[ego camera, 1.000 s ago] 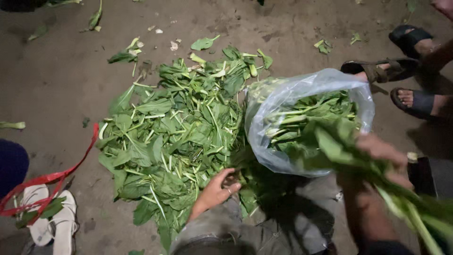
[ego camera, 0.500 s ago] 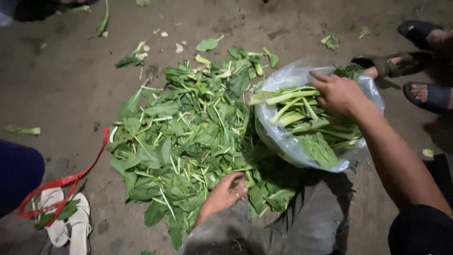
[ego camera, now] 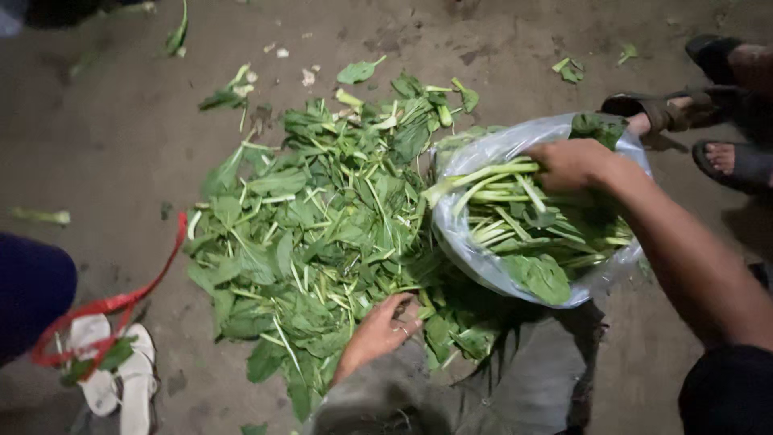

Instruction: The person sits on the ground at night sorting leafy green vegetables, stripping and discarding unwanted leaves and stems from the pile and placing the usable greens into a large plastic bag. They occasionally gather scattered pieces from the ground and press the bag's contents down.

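Over the bag, right hand palm-down

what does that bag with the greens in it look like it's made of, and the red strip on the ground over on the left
The bag looks like thin clear plastic film: the stalks show through it, and its rim is crinkled and shiny. The red strip looks like a flat plastic or woven band, bright, with a slight gloss, lying in a loose loop; which of the two cannot be told. The right hand reaches into the bag.
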